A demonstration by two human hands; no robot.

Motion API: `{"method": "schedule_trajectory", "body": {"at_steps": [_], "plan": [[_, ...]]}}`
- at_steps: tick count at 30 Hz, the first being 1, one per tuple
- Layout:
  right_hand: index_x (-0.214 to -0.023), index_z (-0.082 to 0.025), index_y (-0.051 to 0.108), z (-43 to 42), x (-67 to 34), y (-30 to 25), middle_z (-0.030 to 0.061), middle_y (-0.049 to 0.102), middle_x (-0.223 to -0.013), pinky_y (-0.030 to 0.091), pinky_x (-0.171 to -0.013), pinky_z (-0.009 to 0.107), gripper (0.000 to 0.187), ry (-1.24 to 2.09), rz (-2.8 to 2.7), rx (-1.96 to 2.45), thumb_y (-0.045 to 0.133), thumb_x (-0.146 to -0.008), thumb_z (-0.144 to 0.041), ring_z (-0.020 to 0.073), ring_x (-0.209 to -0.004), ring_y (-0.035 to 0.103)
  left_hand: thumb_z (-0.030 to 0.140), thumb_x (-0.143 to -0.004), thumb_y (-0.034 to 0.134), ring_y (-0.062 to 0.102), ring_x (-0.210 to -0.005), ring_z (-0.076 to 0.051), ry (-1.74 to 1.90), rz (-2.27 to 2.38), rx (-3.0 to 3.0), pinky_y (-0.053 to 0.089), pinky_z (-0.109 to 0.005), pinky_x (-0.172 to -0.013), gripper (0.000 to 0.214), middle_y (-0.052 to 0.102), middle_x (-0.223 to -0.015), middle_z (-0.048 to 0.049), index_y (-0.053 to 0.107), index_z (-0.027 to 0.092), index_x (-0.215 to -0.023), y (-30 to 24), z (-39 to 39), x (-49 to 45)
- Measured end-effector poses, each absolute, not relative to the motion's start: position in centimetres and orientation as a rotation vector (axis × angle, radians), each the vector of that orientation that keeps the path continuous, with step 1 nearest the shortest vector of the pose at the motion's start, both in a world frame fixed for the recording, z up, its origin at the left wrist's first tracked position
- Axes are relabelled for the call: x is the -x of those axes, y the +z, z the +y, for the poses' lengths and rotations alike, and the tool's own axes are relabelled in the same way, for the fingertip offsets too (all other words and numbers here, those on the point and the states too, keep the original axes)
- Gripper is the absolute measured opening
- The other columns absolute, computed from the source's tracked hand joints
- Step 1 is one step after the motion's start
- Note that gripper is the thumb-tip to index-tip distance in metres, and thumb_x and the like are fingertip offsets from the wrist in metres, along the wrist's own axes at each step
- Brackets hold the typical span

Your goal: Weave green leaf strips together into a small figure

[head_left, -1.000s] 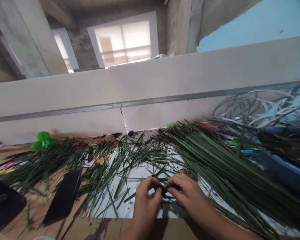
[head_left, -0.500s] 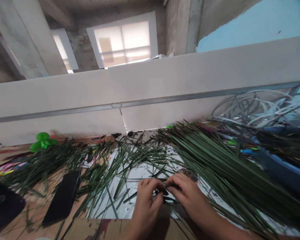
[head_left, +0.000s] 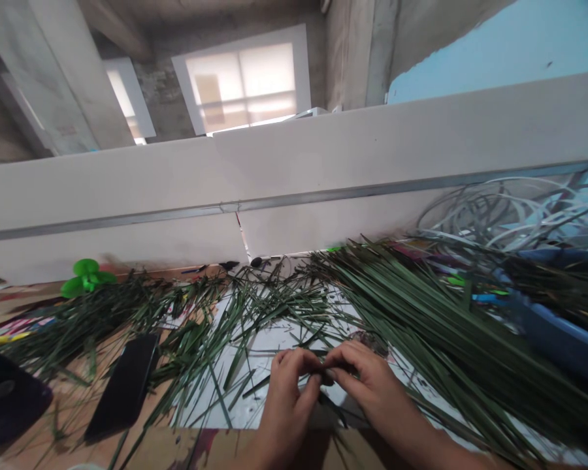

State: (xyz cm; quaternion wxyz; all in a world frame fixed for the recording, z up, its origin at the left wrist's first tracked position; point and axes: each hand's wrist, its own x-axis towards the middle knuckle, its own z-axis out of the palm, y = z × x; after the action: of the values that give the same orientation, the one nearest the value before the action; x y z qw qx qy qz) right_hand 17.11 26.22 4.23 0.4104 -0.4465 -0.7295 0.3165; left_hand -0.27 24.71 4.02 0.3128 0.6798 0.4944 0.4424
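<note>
My left hand and my right hand meet at the near edge of the table, fingertips pinched together on a thin dark green leaf strip that runs down between them. Both hands are closed around it. A large sheaf of long green leaf strips fans out just right of my right hand. Shorter cut strips lie scattered over a white sheet in front of my hands.
A black phone lies left of my hands on the wooden table. A dark object sits at the far left, a green plastic piece behind. White coiled strips and a blue tub stand right, before a white partition.
My fingers have shifted slightly on the strip, with the hands staying together in the same spot. The strip now hangs lower between them.
</note>
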Motion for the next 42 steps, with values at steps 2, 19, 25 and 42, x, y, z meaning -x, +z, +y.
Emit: {"method": "schedule_trajectory", "body": {"at_steps": [2,19,25,42], "plan": [[-0.081,-0.022,0.067,26.4,-17.1,4.4,0.0007,0.066,-0.084,0.043,-0.078,0.031,0.013,0.8,-1.821,1.114,0.058,-0.09,-0.019,0.0203,-0.087,0.059,0.022,-0.084,0.057,0.057,-0.096,-0.026,1.176,1.292,-1.746,0.045,-0.036,-0.086,0.009,0.066,-0.092,-0.0063,0.066,0.022,-0.085,3.9,24.7,0.3],[-0.08,-0.023,0.068,26.6,-17.6,4.0,0.0019,0.068,-0.082,0.044,-0.077,0.032,0.015,0.67,-1.893,0.995,0.061,-0.093,-0.024,0.0208,-0.084,0.059,0.024,-0.066,0.075,0.064,-0.072,-0.019,1.194,1.098,-1.343,0.049,-0.028,-0.07,0.009,0.071,-0.072,-0.003,0.07,0.018,-0.071,3.4,26.1,0.2],[-0.081,-0.023,0.071,26.7,-17.7,4.3,0.002,0.065,-0.082,0.047,-0.076,0.032,0.014,0.729,-1.855,0.915,0.061,-0.091,-0.022,0.0199,-0.083,0.061,0.034,-0.064,0.08,0.062,-0.07,-0.019,1.12,1.051,-1.253,0.047,-0.029,-0.071,0.02,0.072,-0.07,-0.0044,0.075,0.017,-0.071,3.5,26.2,0.3],[-0.08,-0.024,0.074,26.8,-17.7,3.6,0.0008,0.066,-0.08,0.044,-0.077,0.03,0.014,0.842,-1.795,0.904,0.065,-0.09,-0.02,0.0189,-0.083,0.062,0.033,-0.06,0.081,0.062,-0.063,-0.018,1.1,1.07,-1.216,0.047,-0.028,-0.065,0.02,0.07,-0.064,-0.0034,0.072,0.016,-0.066,3.8,26.2,0.4]]}}
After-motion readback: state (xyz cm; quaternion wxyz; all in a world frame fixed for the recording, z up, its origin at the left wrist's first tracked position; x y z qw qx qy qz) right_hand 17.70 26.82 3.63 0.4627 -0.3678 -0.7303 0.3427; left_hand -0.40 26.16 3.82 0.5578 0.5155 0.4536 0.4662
